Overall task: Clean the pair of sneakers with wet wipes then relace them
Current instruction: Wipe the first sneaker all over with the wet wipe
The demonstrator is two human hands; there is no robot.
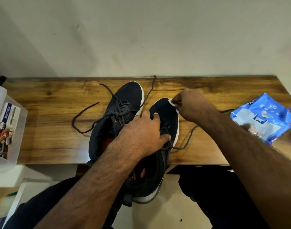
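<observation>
On the grainy wooden desk (50, 116), the left hand (146, 131) grips the knit upper of the right-side dark sneaker (164, 113), whose heel overhangs the desk's near edge. The right hand (189, 104) pinches a crumpled white wet wipe (172, 103) against its toe, apparently at the white rubber sole rim. The other sneaker (125, 100) lies beside it with loose round laces, and a glossy blue wipes pack (263, 116) sits well to the right.

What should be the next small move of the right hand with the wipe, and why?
Probably draw the wet wipe along the white sole edge toward the heel. The right hand pinches the wipe against the toe of the right sneaker, the left hand steadies that shoe at the laces, and the edge behind the toe lies exposed.
</observation>
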